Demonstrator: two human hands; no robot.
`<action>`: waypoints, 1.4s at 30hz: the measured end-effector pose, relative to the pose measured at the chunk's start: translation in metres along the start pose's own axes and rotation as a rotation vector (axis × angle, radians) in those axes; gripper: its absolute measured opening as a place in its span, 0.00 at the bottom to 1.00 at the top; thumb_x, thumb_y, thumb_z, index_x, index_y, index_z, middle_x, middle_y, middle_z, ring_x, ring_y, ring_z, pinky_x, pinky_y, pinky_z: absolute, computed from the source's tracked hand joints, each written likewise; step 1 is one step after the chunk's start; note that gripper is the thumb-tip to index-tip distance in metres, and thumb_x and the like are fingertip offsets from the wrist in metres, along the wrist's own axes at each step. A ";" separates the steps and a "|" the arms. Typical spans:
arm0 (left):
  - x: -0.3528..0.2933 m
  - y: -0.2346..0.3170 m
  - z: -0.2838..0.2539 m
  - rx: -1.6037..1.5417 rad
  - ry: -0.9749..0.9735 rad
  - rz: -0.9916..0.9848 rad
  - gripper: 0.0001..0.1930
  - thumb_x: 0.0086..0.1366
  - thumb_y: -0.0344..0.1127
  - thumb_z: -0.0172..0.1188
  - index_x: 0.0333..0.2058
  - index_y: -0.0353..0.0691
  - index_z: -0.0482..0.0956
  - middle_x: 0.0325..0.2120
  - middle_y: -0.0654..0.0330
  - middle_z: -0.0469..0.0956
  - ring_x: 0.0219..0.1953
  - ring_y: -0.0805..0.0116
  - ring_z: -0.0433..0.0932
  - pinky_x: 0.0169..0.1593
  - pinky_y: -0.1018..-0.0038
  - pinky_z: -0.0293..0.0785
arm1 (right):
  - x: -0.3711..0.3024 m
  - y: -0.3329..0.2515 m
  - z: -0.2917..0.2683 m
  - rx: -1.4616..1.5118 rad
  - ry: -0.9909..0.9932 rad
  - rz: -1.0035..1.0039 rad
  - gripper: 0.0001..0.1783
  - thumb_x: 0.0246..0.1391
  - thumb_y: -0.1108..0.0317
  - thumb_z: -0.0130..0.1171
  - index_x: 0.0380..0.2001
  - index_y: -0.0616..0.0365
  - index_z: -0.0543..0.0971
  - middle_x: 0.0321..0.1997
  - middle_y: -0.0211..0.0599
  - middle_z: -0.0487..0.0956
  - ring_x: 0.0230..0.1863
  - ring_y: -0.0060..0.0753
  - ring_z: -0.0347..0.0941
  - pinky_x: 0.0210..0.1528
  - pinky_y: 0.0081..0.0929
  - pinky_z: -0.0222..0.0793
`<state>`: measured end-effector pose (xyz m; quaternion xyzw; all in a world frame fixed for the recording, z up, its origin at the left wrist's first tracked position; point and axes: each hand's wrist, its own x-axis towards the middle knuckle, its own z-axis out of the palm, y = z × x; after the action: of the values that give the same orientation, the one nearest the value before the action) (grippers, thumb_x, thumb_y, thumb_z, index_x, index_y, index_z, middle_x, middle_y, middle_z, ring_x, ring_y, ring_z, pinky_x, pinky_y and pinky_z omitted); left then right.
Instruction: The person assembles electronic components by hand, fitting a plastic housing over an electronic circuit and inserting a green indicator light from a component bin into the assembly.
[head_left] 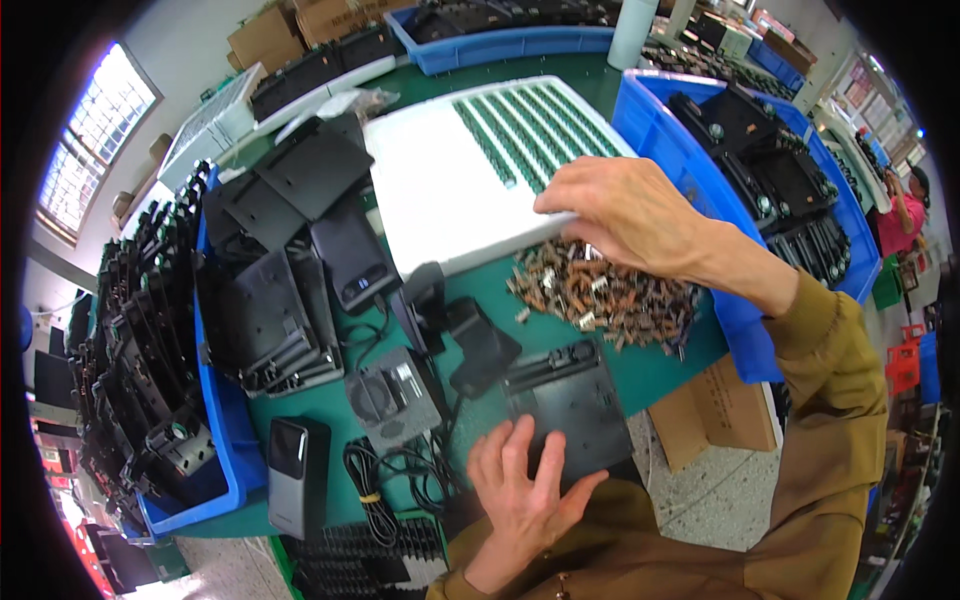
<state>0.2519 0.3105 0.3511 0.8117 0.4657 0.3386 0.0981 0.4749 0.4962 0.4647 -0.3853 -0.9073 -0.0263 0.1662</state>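
My left hand lies with spread fingers on the near left part of a black plastic housing at the front of the green table. Farther off, my right hand reaches over the near right edge of a white foam board. Its fingers are bent together, and anything between the fingertips is hidden. Rows of small green circuit boards stand on the foam, just beyond these fingertips. Under the right wrist spreads a heap of small brown and metallic parts.
Blue bins with black housings stand at left and right. Between them are stacked black plates, a grey speaker-like box, a power bank, coiled cable and a black stand. A cardboard box sits below right.
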 end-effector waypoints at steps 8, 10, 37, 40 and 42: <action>0.000 0.004 0.001 0.052 -0.040 -0.041 0.32 0.45 0.61 0.75 0.41 0.42 0.79 0.48 0.52 0.69 0.54 0.47 0.67 0.57 0.51 0.61 | 0.051 0.072 0.054 0.202 0.041 0.396 0.10 0.47 0.74 0.63 0.35 0.59 0.84 0.36 0.41 0.83 0.40 0.42 0.80 0.43 0.37 0.74; 0.000 0.002 0.002 0.070 -0.050 -0.023 0.33 0.47 0.63 0.73 0.42 0.43 0.79 0.49 0.52 0.69 0.53 0.48 0.67 0.57 0.52 0.61 | 0.055 0.075 0.058 0.223 0.005 0.382 0.10 0.46 0.73 0.63 0.35 0.59 0.85 0.36 0.41 0.83 0.39 0.41 0.80 0.43 0.36 0.74; 0.002 -0.002 0.007 0.100 -0.017 -0.005 0.34 0.45 0.60 0.73 0.45 0.41 0.79 0.50 0.51 0.70 0.54 0.47 0.68 0.58 0.51 0.61 | -0.012 -0.027 0.011 0.991 0.023 0.648 0.12 0.52 0.76 0.59 0.40 0.66 0.83 0.27 0.30 0.79 0.28 0.19 0.73 0.32 0.19 0.70; 0.002 0.001 0.008 0.088 -0.011 0.008 0.35 0.45 0.59 0.74 0.46 0.41 0.79 0.50 0.50 0.71 0.54 0.46 0.68 0.58 0.51 0.61 | -0.058 -0.059 0.014 0.997 -0.019 0.743 0.10 0.51 0.76 0.59 0.38 0.68 0.82 0.28 0.34 0.81 0.29 0.20 0.75 0.34 0.21 0.72; 0.000 0.000 0.006 0.094 -0.009 0.005 0.35 0.44 0.58 0.74 0.46 0.41 0.78 0.50 0.50 0.70 0.54 0.46 0.68 0.59 0.51 0.61 | -0.073 -0.075 0.023 1.069 0.032 0.841 0.09 0.51 0.76 0.61 0.37 0.68 0.82 0.29 0.35 0.82 0.31 0.20 0.76 0.35 0.21 0.72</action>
<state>0.2558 0.3112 0.3463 0.8180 0.4786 0.3132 0.0611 0.4628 0.3971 0.4252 -0.5697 -0.5661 0.4868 0.3435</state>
